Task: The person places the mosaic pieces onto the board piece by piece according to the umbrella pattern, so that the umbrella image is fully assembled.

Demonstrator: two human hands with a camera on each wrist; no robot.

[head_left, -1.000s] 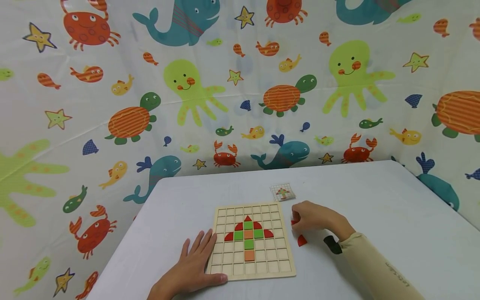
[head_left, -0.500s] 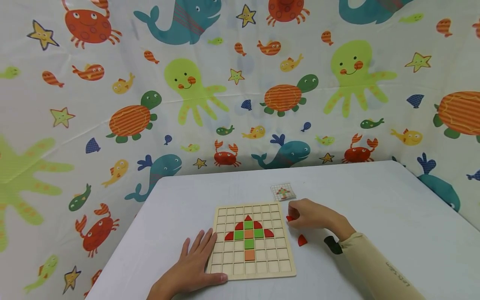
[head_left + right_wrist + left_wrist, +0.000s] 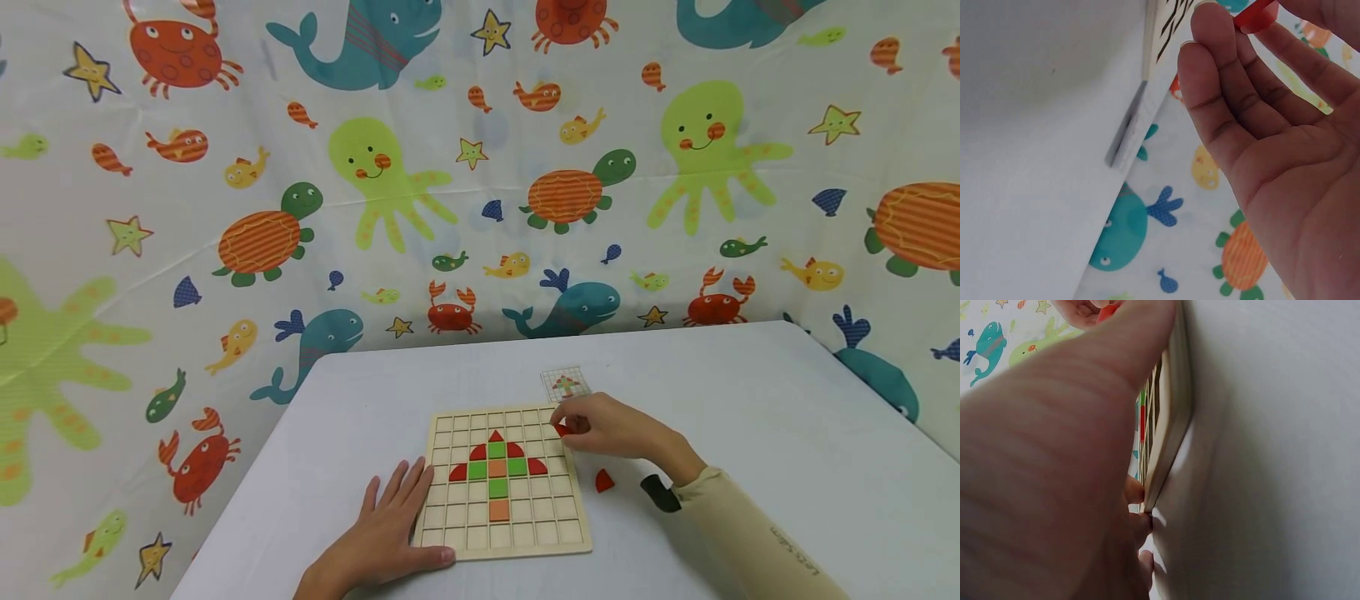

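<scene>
My right hand point(image 3: 618, 427) pinches a red quarter-circle tile point(image 3: 562, 430) between thumb and fingers, over the far right corner of a wooden grid board point(image 3: 536, 533). The right wrist view shows the red tile point(image 3: 1260, 17) at the fingertips, its other fingers loosely bent. On the board lies an arrow-like pattern: a red triangle point(image 3: 496, 436) at its tip, red quarter-circles beside it, and green and orange squares down the middle. My left hand point(image 3: 382, 529) rests flat with spread fingers along the board's left edge, its thumb at the near edge.
A second red quarter-circle tile point(image 3: 603, 481) lies on the white table point(image 3: 720, 392) just right of the board. Behind the board's right corner is a small card point(image 3: 555, 385) printed with a similar pattern. A sea-animal cloth point(image 3: 465, 183) hangs beyond the table.
My right hand has lifted the red quarter-circle tile from beside the board and moved left with it, over the board's far right corner. The left hand has stayed in place.
</scene>
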